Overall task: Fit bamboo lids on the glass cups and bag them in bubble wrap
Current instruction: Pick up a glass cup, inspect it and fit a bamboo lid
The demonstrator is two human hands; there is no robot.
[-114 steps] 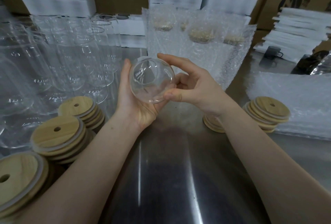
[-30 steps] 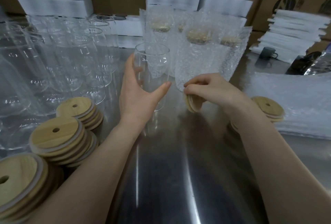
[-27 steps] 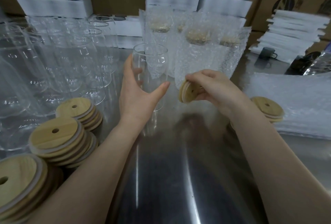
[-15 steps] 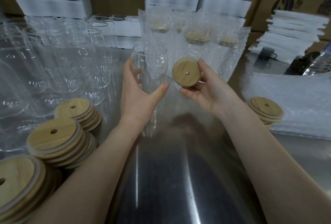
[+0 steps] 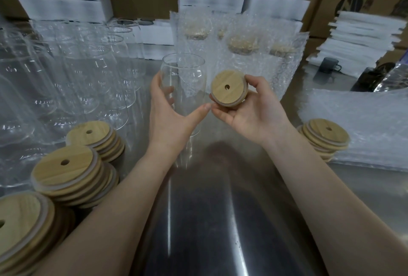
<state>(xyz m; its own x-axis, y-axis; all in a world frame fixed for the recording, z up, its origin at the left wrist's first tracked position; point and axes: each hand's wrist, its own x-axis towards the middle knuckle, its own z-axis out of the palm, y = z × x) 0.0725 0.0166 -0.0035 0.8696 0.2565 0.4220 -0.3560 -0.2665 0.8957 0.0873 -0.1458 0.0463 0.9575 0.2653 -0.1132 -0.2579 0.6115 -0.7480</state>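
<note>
Bamboo lid [image 5: 228, 91] raised off the worktop [image 5: 209, 220], now face-up.
Right grip [image 5: 254, 112] pinches it beside the rim; left grip [image 5: 174, 117] clasps the upright glass cup [image 5: 183, 77]. Fitting comes next.

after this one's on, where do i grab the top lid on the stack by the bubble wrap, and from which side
Take the top lid by its rim, from above and from the left. It lies flat on the lid stack, so only its edge offers a hold, and bubble wrap crowds its right side.
</note>
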